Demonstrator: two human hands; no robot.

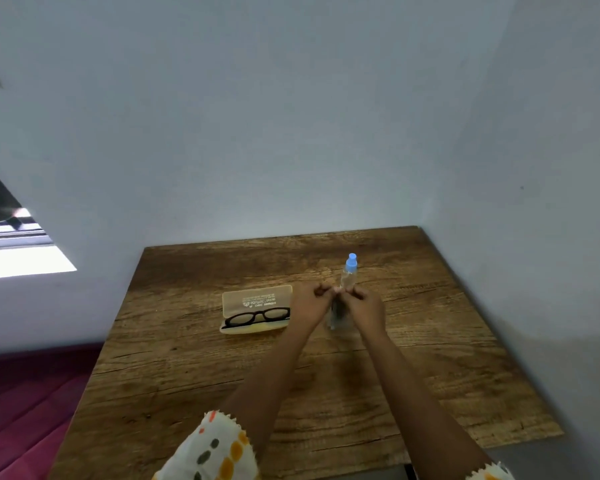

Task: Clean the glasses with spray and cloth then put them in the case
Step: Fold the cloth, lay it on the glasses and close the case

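One open case (257, 296) holds glasses (257, 316); left hand (310, 303), right hand (367, 307) pinch cloth (337, 310).

Loads of room front and left on the brown wood-grain worktop (205, 393). Open pale-yellow plastic case (257, 294) with black-framed glasses (257, 316) blocks mid-left. Centre: left hand (312, 303) and right hand (366, 306) pinching maybe a small dark cloth (336, 311), clear blue-capped spray bottle (350, 271) just behind. Grey walls (291, 133) behind, right.
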